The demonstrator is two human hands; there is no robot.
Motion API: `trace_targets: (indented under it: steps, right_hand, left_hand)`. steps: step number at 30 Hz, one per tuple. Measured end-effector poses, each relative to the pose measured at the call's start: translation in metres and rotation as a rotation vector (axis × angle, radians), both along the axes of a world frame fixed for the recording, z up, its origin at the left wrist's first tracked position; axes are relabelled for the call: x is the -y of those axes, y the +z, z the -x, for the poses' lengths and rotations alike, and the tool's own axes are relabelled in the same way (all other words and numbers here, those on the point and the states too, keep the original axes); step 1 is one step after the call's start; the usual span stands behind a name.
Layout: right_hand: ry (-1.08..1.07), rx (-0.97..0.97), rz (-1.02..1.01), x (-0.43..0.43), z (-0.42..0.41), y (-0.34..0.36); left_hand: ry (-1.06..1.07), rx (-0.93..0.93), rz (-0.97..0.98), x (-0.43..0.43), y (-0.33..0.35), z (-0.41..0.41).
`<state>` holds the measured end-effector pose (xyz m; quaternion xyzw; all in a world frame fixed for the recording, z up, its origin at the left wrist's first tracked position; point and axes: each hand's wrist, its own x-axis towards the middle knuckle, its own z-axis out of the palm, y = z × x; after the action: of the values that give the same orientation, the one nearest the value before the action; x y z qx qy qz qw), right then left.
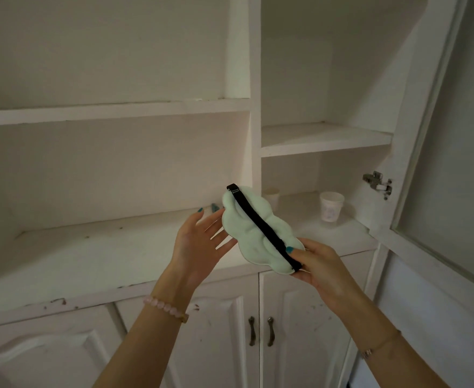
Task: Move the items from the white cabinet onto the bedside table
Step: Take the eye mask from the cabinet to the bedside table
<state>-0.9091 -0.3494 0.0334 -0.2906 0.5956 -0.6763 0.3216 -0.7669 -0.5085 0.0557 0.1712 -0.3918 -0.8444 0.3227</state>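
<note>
Right hand (322,264) pinches sleep mask (244,233), left hand (199,242) open beside it — pickup step; next, probably carry to bedside table.

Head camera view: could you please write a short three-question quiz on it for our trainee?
1. True or false: the right hand pinches the green sleep mask.
2. How many paper cups stand on the lower right shelf? A one, B two, C three.
3. Fill in: the mask's strap is ____ in colour.
Key: 1 true; 2 B; 3 black.
</note>
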Motion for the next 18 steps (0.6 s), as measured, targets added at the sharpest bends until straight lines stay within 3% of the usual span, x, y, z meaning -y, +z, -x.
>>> trace_targets:
  steps: [18]
  right_hand:
    - [0.155,-0.046,0.03,0.044,-0.047,0.0]
  left_hand:
    - [0.221,-0.016,-0.038,0.007,-0.01,-0.077]
